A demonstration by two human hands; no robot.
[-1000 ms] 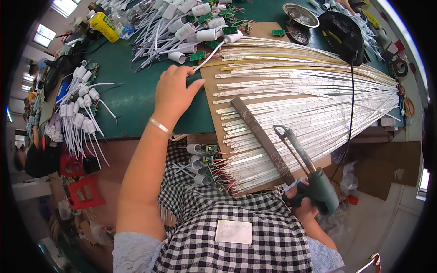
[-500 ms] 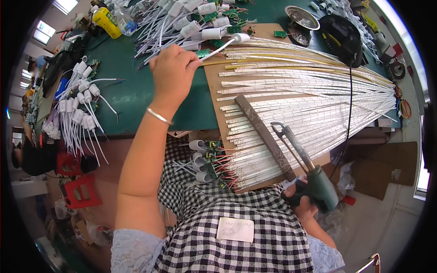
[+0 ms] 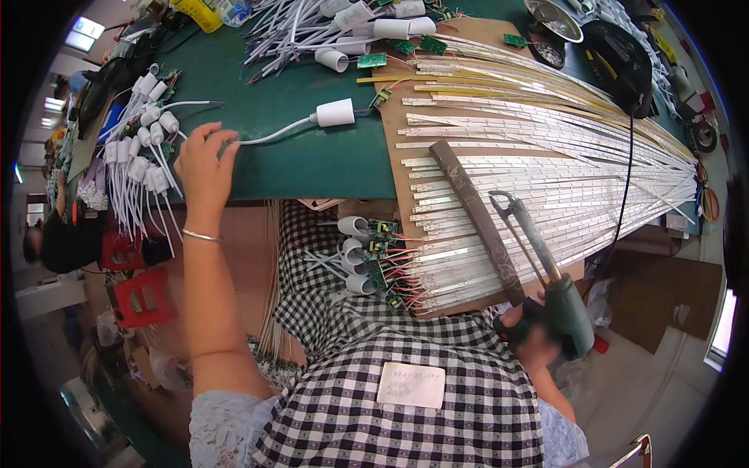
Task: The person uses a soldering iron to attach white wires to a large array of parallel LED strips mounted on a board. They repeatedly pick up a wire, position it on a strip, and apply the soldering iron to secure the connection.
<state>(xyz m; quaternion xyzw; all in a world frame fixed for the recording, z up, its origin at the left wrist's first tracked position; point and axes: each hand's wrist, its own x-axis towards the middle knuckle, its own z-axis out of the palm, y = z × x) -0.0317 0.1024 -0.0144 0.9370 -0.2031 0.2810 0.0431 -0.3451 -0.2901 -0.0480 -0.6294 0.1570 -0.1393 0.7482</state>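
Observation:
My left hand [image 3: 207,160] is over the left part of the green table, thumb and fingers pinching the end of a white cable [image 3: 277,135]. That cable runs right to a white cylindrical cap [image 3: 335,113], from which thin wires lead to a small circuit board [image 3: 381,99] by the strips' ends. At the lower right my right hand [image 3: 534,339] is wrapped round a soldering gun [image 3: 568,316] with a dark green handle, its fingers partly hidden. The gun's metal tip points up over the fanned white LED strips [image 3: 538,187]. Beside it a dark flat bar [image 3: 477,218] lies across them.
A pile of capped cables [image 3: 347,23] lies at the back, another bundle [image 3: 144,156] at the left edge. Several caps with boards [image 3: 355,257] hang by the near strip ends. Behind the strips stand a metal dish [image 3: 558,19] and a black mesh object [image 3: 616,66]; a black cord [image 3: 628,171] crosses the strips.
My left hand has moved left and nearer, drawing the cable and its cap away from the back pile onto the green surface. My right hand still holds the soldering gun, and the view has shifted slightly.

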